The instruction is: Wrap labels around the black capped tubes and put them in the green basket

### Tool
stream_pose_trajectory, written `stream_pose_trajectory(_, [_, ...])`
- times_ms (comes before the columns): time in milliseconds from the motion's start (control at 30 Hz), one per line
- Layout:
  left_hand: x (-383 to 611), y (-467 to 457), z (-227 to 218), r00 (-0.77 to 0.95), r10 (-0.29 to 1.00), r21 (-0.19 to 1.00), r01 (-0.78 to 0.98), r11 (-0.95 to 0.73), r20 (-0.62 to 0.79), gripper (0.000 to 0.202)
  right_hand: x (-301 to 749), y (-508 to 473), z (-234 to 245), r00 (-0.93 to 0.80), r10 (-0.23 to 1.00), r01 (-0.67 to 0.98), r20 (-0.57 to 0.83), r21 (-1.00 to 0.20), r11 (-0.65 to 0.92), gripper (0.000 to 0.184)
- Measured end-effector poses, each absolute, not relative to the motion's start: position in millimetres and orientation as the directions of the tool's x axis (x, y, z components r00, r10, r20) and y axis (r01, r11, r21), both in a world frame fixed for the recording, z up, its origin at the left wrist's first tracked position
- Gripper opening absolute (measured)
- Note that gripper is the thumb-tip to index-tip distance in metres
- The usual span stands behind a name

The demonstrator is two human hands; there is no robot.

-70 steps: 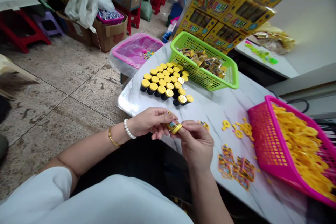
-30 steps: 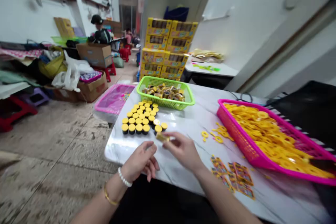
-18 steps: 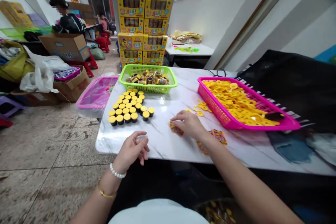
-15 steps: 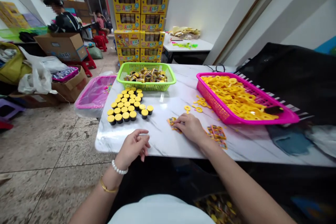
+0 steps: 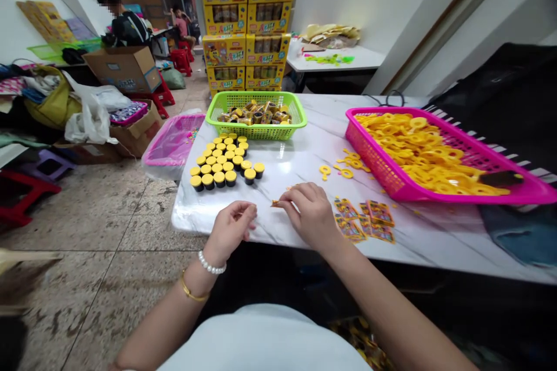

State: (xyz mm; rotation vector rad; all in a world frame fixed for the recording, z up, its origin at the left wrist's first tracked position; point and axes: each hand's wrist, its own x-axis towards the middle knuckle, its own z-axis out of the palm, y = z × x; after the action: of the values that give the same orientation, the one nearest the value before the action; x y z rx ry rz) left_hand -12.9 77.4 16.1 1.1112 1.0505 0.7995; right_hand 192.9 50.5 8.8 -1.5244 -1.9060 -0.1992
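My right hand [image 5: 310, 214] is raised just over the table's near side, thumb and fingers pinched on a small printed label [image 5: 275, 203] seen almost edge-on. To its left, my left hand [image 5: 232, 225] is loosely curled with nothing visible in it, facing the label but apart from it. Several colourful printed labels [image 5: 378, 221] lie in small overlapping groups to the right of my right hand. Beyond my left hand, small black tubs with yellow lids [image 5: 218, 177] stand upright in close rows. A few yellow rings with handles [image 5: 347, 173] lie loose past my right hand.
A pink basket [image 5: 383, 177] of yellow ring pieces stands at right. A green basket [image 5: 256, 133] of small wrapped cylinders is at the back. Left of the table [image 5: 300, 151] is a plastic-lined pink tub [image 5: 167, 156]. Yellow boxes [image 5: 225, 49] are stacked behind; a person [image 5: 126, 26] sits far left.
My right hand has lifted a label off the table and drawn it nearer. My left hand has moved closer to it. The view has shifted, so the scene sits differently.
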Motion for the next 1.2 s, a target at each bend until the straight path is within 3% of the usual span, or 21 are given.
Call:
stream_pose_trajectory(100, [-13.4, 77.5, 18.2, 0.322, 0.924, 0.971, -0.047, 0.233, -0.206, 0.039, 163.3, 42.1, 15.7, -0.111, 0.733, 0.849, 0.671, -0.319, 0.420, 0.018])
stream_pose_trajectory(200, [-19.2, 76.9, 20.0, 0.285, 0.944, 0.977, -0.082, 0.195, -0.165, 0.026, 149.0, 38.8, 9.8, 0.026, 0.780, 0.714, 0.625, -0.557, 0.423, 0.009])
stream_pose_trajectory(300, [-23.9, 75.6, 18.3, 0.260, 0.952, 0.978, -0.089, 0.189, -0.160, 0.023, 144.0, 39.7, -0.7, 0.218, 0.924, 0.375, 0.314, -0.901, 0.218, 0.031])
stream_pose_trajectory(367, [-23.6, 74.2, 15.0, 0.259, 0.952, 0.977, -0.089, 0.192, -0.164, 0.024, 140.7, 40.9, -4.7, 0.187, 0.980, 0.149, 0.063, -0.988, 0.035, 0.040])
stream_pose_trajectory(433, [-21.3, 71.2, 11.6, 0.226, 0.961, 0.979, -0.081, 0.185, -0.162, 0.022, 136.1, 41.4, -5.1, 0.126, 0.989, 0.078, -0.075, -0.993, -0.085, 0.044])
stream_pose_trajectory(500, [-18.8, 65.8, 9.7, 0.124, 0.985, 0.989, -0.066, 0.132, -0.123, 0.020, 130.9, 40.9, -3.6, 0.169, 0.981, 0.119, -0.096, -0.986, -0.117, 0.049])
stream_pose_trajectory(600, [-18.1, 54.4, 10.6, -0.005, 1.000, 0.999, -0.033, 0.009, -0.010, 0.020, 124.6, 39.3, -2.6, 0.287, 0.957, 0.178, -0.049, -0.979, -0.103, 0.055])
stream_pose_trajectory(900, [-23.7, 44.3, 12.6, 0.054, 0.995, 0.991, 0.102, -0.091, 0.086, 0.020, 118.9, 36.3, -9.0, 0.299, 0.954, 0.209, 0.024, -0.977, -0.041, 0.051])
stream_pose_trajectory(1067, [-26.8, 42.9, 5.0, -0.006, 0.988, 0.978, 0.146, -0.152, 0.155, 0.016, 118.2, 35.5, -9.7, 0.324, 0.946, 0.217, 0.016, -0.974, -0.058, 0.051])
stream_pose_trajectory(1200, [-27.9, 42.8, 2.8, 0.012, 0.982, 0.969, 0.162, -0.187, 0.188, 0.015, 115.5, 34.3, -13.0, 0.306, 0.946, 0.293, 0.105, -0.956, 0.011, 0.049])
